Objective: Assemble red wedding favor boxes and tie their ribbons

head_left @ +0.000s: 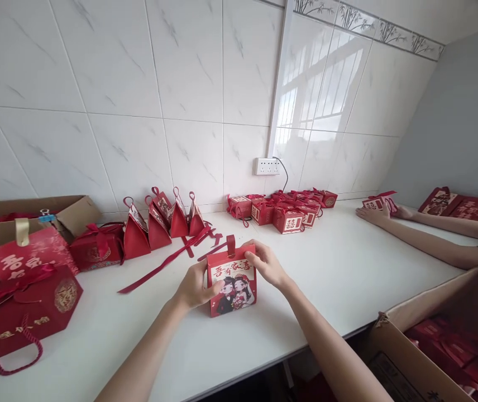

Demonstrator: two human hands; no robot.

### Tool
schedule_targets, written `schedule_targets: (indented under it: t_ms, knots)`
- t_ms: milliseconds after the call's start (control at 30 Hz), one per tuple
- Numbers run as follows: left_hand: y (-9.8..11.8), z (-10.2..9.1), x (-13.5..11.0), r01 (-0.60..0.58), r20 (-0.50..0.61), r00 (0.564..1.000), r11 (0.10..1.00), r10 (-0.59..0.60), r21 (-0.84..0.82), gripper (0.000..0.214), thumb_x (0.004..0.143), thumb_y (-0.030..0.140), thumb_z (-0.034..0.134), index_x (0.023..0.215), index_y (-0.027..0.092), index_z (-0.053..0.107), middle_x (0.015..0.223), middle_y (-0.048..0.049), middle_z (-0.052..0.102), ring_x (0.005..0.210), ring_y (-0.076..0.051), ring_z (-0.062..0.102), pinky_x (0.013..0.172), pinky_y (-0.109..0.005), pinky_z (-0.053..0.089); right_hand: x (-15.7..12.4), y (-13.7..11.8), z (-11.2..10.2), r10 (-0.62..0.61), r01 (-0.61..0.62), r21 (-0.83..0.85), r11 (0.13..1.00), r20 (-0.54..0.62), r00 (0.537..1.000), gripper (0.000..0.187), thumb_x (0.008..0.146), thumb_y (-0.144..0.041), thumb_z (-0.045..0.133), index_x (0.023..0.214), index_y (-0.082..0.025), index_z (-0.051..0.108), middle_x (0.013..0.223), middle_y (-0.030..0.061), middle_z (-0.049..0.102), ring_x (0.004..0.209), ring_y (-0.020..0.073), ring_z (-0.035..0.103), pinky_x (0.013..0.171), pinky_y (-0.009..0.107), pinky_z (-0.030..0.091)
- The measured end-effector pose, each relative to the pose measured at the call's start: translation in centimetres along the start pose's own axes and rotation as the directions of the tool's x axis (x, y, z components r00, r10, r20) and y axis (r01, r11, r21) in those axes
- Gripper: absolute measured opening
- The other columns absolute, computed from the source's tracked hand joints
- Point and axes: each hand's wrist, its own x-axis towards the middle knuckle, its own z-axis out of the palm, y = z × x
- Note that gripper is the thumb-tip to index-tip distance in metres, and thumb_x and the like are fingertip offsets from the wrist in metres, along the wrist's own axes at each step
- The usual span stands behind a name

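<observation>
A red gift box point(233, 287) with a cartoon bride and groom on its front stands upright on the white table, a ribbon loop at its top. My left hand point(199, 285) grips its left side, thumb lying across the front. On the upper right edge, my right hand point(266, 263) has its thumb in front and its fingers behind, partly hidden by the box. Loose dark red ribbons point(167, 259) lie just behind the box to the left. Farther back stand several triangular red boxes point(159, 237) with loops on top.
Small red boxes point(289, 218) are piled by the wall under a power strip point(267, 166). At left are larger red gift bags point(33, 312) and an open carton point(69, 209). Another person's hands point(375, 215) hold a small box at right. A carton point(406, 352) of red boxes stands at the front right edge.
</observation>
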Motion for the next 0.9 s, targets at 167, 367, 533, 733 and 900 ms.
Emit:
schedule_targets:
  t_ms: [167,367,533,733,900]
  knots:
    - [0.5,0.1,0.0,0.117,0.25,0.965,0.986,-0.083,-0.122,0.037,0.071,0.036,0.06,0.104,0.019,0.06,0.107,-0.0072,0.07,0.098,-0.026,0.064,0.085,-0.038,0.051,-3.0,-0.8,-1.7,-0.044,0.043,-0.171,0.984,0.003,0.999,0.018,0.089,-0.035,0.05,0.091,-0.02,0.059,0.087,0.0035,0.066,0.08,0.0171,0.061,0.082,0.035,0.051]
    - [1.3,2.2,0.0,0.154,0.432,0.898,0.977,-0.076,-0.149,0.048,0.065,0.025,0.067,0.112,0.02,0.058,0.108,-0.0042,0.069,0.098,-0.025,0.063,0.086,-0.038,0.051,-5.9,-0.6,-3.4,0.016,-0.048,-0.219,0.975,-0.145,0.989,0.021,0.091,-0.034,0.046,0.106,-0.021,0.054,0.101,0.0074,0.067,0.093,0.0203,0.064,0.084,0.04,0.053]
    - [2.5,4.1,-0.1,0.104,0.301,0.949,0.994,-0.096,-0.012,0.045,0.068,0.038,0.068,0.109,0.021,0.06,0.101,-0.0053,0.071,0.09,-0.026,0.065,0.077,-0.034,0.05,-8.8,-0.3,-1.2,-0.022,-0.189,-0.349,0.918,-0.52,0.854,0.037,0.086,-0.037,0.053,0.118,-0.02,0.045,0.117,0.0146,0.054,0.11,0.0266,0.055,0.087,0.047,0.052]
    - [3.7,5.1,-0.6,-0.034,0.245,0.969,0.976,-0.021,0.217,0.042,0.072,0.052,0.062,0.102,0.022,0.063,0.094,-0.0041,0.07,0.086,-0.027,0.063,0.083,-0.039,0.045,-11.5,-1.4,3.3,-0.047,-0.2,-0.451,0.87,-0.48,0.876,0.052,0.081,-0.037,0.061,0.125,-0.022,0.037,0.127,0.0163,0.042,0.121,0.03,0.047,0.095,0.049,0.048]
    - [2.9,5.3,-1.1,-0.272,0.362,0.913,0.942,0.188,0.197,0.028,0.078,0.038,0.059,0.099,0.021,0.064,0.097,-0.0061,0.069,0.091,-0.024,0.062,0.086,-0.038,0.046,-11.9,-0.7,3.2,0.027,-0.272,-0.386,0.881,-0.534,0.845,0.048,0.081,-0.03,0.056,0.124,-0.019,0.038,0.122,0.0159,0.047,0.116,0.0296,0.051,0.094,0.05,0.047]
